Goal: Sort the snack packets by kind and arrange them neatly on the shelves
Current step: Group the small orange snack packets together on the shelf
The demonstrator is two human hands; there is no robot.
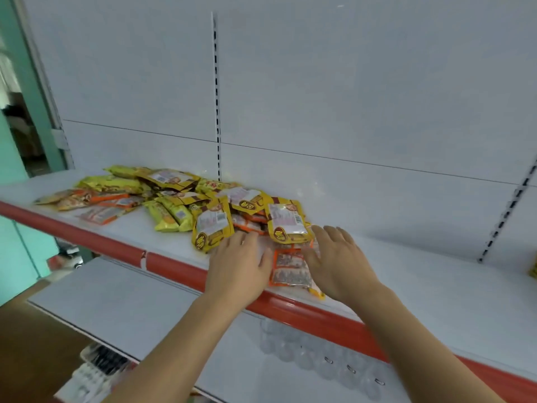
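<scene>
A loose heap of snack packets (pixel 186 199) lies on the white shelf (pixel 406 269) with a red front edge. Yellow-and-brown packets (pixel 212 228) mix with orange-edged clear packets (pixel 290 267) and plain yellow ones (pixel 168 215). My left hand (pixel 238 266) lies flat with straight fingers beside the yellow-and-brown packet, fingertips near the orange packets. My right hand (pixel 337 263) is spread with fingers straight, just right of the orange-edged packets at the shelf's front. Neither hand holds a packet.
More orange packets (pixel 98 205) lie at the heap's left end. A lower white shelf (pixel 130 303) juts out below, with clear plastic bottles (pixel 305 347) under the red edge. A slotted upright (pixel 216 97) splits the white back panel. A yellow item (pixel 533 269) peeks in at far right.
</scene>
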